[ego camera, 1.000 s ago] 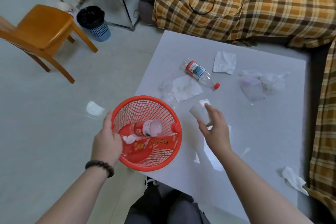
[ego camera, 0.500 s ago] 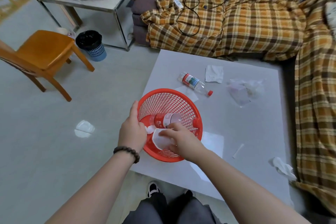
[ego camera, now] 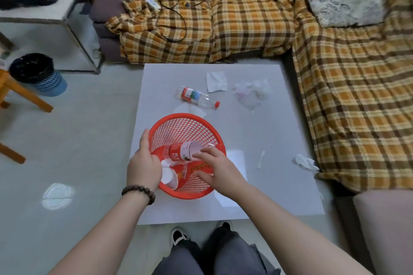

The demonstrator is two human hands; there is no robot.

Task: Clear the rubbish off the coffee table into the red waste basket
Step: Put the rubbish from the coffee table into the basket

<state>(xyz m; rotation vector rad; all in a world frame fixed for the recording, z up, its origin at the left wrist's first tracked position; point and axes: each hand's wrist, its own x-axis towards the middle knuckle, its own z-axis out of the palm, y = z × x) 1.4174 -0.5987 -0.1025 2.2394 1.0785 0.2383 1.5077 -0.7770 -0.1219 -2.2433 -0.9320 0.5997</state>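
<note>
The red waste basket (ego camera: 187, 123) is tilted toward me over the near left of the white coffee table (ego camera: 279, 185). My left hand (ego camera: 144, 167) grips its left rim. My right hand (ego camera: 218, 168) hovers over its opening with fingers spread and nothing in it. Inside lie a red-labelled bottle (ego camera: 183, 152), a white paper cup (ego camera: 168, 177) and a red wrapper (ego camera: 194, 168). On the table remain a clear plastic bottle (ego camera: 196, 97), a crumpled tissue (ego camera: 215, 81), a plastic bag (ego camera: 251, 92), a flat tissue (ego camera: 190, 109), a paper strip (ego camera: 261, 159) and a tissue wad (ego camera: 305, 162).
A plaid-covered sofa (ego camera: 346, 107) wraps the far and right sides of the table. On the floor at left stand a black-lined blue bin (ego camera: 38, 75), a wooden chair leg (ego camera: 26, 96) and a metal side table (ego camera: 67, 20). My feet (ego camera: 178, 235) are at the table's near edge.
My right hand carried the white cup from the table into the basket and let it go; the cup now lies inside. The view has tilted up and pulled back.
</note>
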